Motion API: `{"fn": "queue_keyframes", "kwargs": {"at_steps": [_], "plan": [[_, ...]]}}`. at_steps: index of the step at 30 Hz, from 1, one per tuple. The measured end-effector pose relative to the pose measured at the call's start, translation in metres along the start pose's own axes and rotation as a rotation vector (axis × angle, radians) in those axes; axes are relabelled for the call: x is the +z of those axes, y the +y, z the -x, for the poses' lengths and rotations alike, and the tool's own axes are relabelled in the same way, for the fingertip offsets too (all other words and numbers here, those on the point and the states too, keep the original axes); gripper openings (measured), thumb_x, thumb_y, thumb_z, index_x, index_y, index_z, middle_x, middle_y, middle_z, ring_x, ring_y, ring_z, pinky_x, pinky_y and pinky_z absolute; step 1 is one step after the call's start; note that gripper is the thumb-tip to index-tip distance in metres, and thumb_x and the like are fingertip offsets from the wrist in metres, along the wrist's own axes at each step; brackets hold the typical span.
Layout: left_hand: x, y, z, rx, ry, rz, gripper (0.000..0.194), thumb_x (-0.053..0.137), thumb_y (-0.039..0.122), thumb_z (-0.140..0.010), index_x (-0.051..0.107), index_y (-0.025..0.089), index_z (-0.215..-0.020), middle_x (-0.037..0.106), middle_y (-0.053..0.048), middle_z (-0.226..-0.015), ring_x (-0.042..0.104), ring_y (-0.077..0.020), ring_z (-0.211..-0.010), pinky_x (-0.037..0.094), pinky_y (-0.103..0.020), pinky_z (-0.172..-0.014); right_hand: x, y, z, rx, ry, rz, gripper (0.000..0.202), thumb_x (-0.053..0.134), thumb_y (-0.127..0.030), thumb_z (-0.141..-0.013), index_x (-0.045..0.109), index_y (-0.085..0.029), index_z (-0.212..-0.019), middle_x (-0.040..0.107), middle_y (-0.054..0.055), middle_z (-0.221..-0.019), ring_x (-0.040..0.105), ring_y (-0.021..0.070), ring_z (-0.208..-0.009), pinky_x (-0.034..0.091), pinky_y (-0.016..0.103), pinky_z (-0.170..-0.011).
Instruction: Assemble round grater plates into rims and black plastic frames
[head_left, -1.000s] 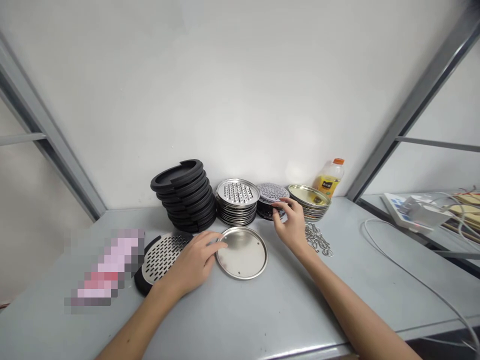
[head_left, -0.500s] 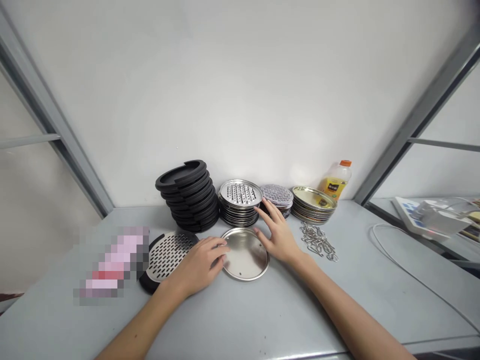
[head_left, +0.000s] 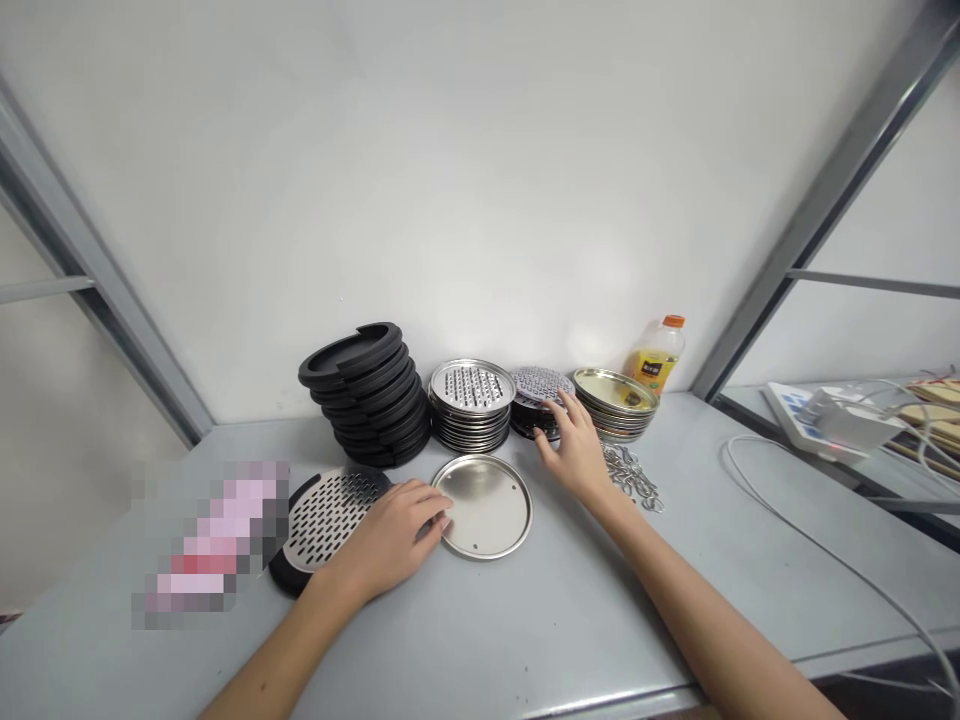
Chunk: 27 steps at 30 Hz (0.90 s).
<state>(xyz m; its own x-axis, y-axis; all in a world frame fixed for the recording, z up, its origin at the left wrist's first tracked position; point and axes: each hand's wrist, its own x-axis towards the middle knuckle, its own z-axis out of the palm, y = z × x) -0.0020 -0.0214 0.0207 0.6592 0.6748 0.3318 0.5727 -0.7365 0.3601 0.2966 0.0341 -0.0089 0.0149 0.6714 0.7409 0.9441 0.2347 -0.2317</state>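
Note:
A round shallow metal plate (head_left: 487, 510) with a raised rim and small holes lies flat on the table. My left hand (head_left: 401, 530) rests at its left edge, fingers loosely bent and thumb apart, not closed around anything. Behind that hand is a black ring with a slotted metal grater disc (head_left: 330, 515) in it, partly covered by the hand. My right hand (head_left: 574, 450) is over the front of a stack of grey perforated discs (head_left: 541, 383), its fingers spread. Whether the fingertips touch the stack I cannot tell.
Black rings (head_left: 367, 400) stand in a tall leaning stack at the back. Beside it are stacked grater discs (head_left: 472, 390). Further right are stacked gold-toned plates (head_left: 615, 392), a bottle with an orange cap (head_left: 656, 355), metal hooks (head_left: 634, 480) and a white cable (head_left: 810, 535).
My right hand has left the metal plate's right edge and moved right and back to the perforated disc stack. The left hand stays by the plate. The view has shifted slightly.

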Motion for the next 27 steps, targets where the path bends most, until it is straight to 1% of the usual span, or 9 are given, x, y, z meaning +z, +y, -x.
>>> {"fn": "queue_keyframes", "kwargs": {"at_steps": [3,7,10,14,16,20,23,27], "plan": [[-0.001,0.000,0.000,-0.011,-0.003,0.001,0.022,0.049,0.021,-0.092,0.066,0.022,-0.106,0.067,-0.005,-0.101,0.059,-0.0216,-0.094,0.049,-0.037,-0.087,0.000,-0.001,0.001,0.015,-0.022,0.005,0.049,0.050,-0.033,-0.086,0.049,-0.011,-0.130,0.042,0.020,-0.142,0.038,0.0350,-0.131,0.036,0.054,-0.106],[0.000,0.001,0.001,-0.001,0.005,0.007,0.022,0.048,0.021,-0.092,0.066,0.022,-0.106,0.067,-0.005,-0.100,0.060,-0.0214,-0.094,0.049,-0.037,-0.086,0.000,0.000,0.001,0.029,-0.023,-0.007,0.054,0.050,-0.034,-0.086,0.045,-0.012,-0.135,0.040,0.020,-0.143,0.037,0.0353,-0.132,0.037,0.055,-0.105],[0.000,0.001,0.001,-0.006,0.010,0.006,0.023,0.048,0.023,-0.093,0.066,0.022,-0.107,0.067,-0.006,-0.101,0.060,-0.0214,-0.094,0.049,-0.037,-0.086,0.001,0.002,0.001,0.005,-0.017,0.004,0.057,0.049,-0.034,-0.086,0.042,-0.011,-0.137,0.041,0.020,-0.143,0.036,0.0353,-0.132,0.036,0.055,-0.106],[0.001,0.001,0.002,-0.014,-0.006,-0.012,0.022,0.048,0.022,-0.093,0.065,0.021,-0.107,0.067,-0.006,-0.101,0.059,-0.0215,-0.094,0.049,-0.037,-0.086,-0.001,0.005,-0.003,-0.042,0.002,0.021,0.056,0.047,-0.031,-0.087,0.040,-0.011,-0.139,0.046,0.018,-0.139,0.039,0.0339,-0.130,0.036,0.054,-0.107],[0.001,0.001,0.002,-0.014,-0.016,-0.017,0.022,0.049,0.021,-0.092,0.065,0.021,-0.107,0.067,-0.006,-0.101,0.059,-0.0214,-0.095,0.049,-0.037,-0.086,-0.003,0.007,-0.004,-0.030,0.010,0.027,0.057,0.047,-0.031,-0.087,0.040,-0.010,-0.139,0.047,0.019,-0.139,0.040,0.0335,-0.130,0.035,0.053,-0.107],[0.000,0.001,0.001,-0.009,-0.013,-0.012,0.022,0.049,0.020,-0.092,0.065,0.021,-0.107,0.066,-0.005,-0.102,0.058,-0.0213,-0.095,0.049,-0.037,-0.086,-0.006,0.011,-0.007,0.022,0.029,0.008,0.058,0.047,-0.030,-0.087,0.039,-0.005,-0.139,0.042,0.021,-0.142,0.038,0.0322,-0.132,0.035,0.049,-0.109],[0.001,0.001,0.001,0.000,-0.005,-0.007,0.022,0.049,0.020,-0.092,0.065,0.022,-0.106,0.067,-0.005,-0.100,0.059,-0.0216,-0.095,0.049,-0.037,-0.085,-0.008,0.015,-0.009,0.048,0.056,-0.027,0.058,0.047,-0.029,-0.086,0.039,-0.007,-0.139,0.042,0.020,-0.142,0.039,0.0313,-0.131,0.035,0.048,-0.109],[0.001,0.001,0.000,0.002,-0.012,-0.010,0.022,0.049,0.020,-0.092,0.065,0.022,-0.106,0.066,-0.005,-0.100,0.059,-0.0215,-0.095,0.049,-0.036,-0.085,-0.009,0.018,-0.011,0.038,0.077,-0.046,0.054,0.046,-0.027,-0.087,0.041,-0.009,-0.138,0.044,0.018,-0.141,0.040,0.0298,-0.131,0.035,0.047,-0.110]]}}
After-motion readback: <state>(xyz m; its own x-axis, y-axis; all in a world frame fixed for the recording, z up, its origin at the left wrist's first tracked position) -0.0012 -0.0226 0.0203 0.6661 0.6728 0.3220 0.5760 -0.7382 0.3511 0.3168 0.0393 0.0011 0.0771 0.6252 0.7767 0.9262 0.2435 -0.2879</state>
